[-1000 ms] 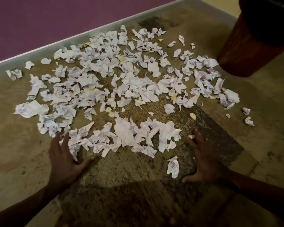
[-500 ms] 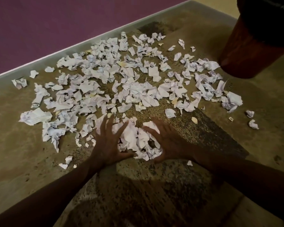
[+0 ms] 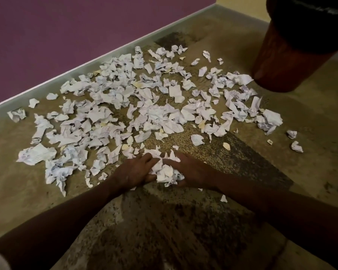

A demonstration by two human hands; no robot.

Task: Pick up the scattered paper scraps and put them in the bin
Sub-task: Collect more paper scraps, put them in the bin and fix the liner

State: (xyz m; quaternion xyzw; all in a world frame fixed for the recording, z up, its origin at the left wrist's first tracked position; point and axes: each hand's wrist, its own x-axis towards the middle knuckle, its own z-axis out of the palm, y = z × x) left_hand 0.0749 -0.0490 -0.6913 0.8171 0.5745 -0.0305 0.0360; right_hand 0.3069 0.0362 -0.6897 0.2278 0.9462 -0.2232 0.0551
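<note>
Scraps (image 3: 165, 172) are clasped between both hands' curled fingers (image 3: 144, 159); most paper (image 3: 109, 106) remains scattered toward twelve o'clock, bin (image 3: 281, 61) at one o'clock.

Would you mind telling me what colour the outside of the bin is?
The bin is reddish-brown outside with a black liner at its rim, seen in the head view.

Head view, angled down, close over floor (image 3: 310, 172)

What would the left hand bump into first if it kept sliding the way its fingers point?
The left hand points rightward at the gathered bunch of scraps, which it already touches; just beyond lies the right hand closing from the other side.
</note>
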